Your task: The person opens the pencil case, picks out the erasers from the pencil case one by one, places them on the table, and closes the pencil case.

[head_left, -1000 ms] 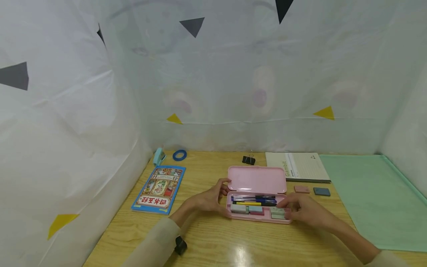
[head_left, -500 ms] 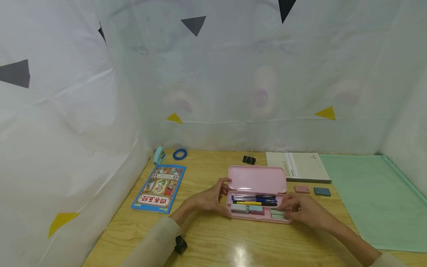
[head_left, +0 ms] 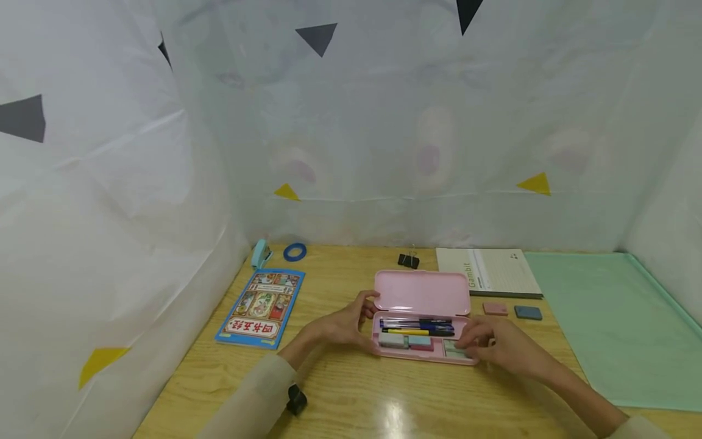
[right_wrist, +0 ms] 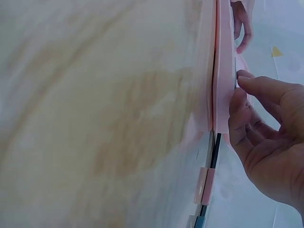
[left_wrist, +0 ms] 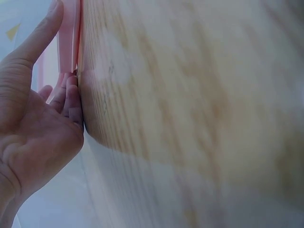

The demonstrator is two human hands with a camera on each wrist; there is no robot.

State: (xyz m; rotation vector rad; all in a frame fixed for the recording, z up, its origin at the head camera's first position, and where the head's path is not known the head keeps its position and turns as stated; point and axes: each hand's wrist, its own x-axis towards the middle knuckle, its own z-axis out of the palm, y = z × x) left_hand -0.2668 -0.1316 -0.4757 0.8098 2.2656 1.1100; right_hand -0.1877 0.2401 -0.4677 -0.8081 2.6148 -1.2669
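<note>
An open pink pencil case [head_left: 421, 294] lies on the wooden table, its lid folded back. Its tray holds several pens [head_left: 417, 326] and small erasers [head_left: 406, 341]. My left hand [head_left: 356, 320] grips the case's left end, thumb on the lid edge; in the left wrist view the left hand [left_wrist: 38, 128] lies against the pink rim [left_wrist: 71, 38]. My right hand [head_left: 485, 344] reaches into the right compartment, fingertips curled on a pale green eraser [head_left: 451, 347] that is mostly hidden. In the right wrist view the right hand [right_wrist: 266, 137] meets the case's edge [right_wrist: 221, 71].
Behind the case lie a notebook [head_left: 490, 272], a pink eraser [head_left: 495, 308], a blue-grey eraser [head_left: 528, 313] and a black binder clip [head_left: 408, 261]. A green mat [head_left: 609, 323] covers the right side. A picture book [head_left: 261, 306], blue tape ring [head_left: 295, 252] and stapler [head_left: 261, 253] sit left. White sheets wall the table.
My right hand has settled a little further into the right compartment and now covers more of the pale eraser. The left hand and the case have stayed put.
</note>
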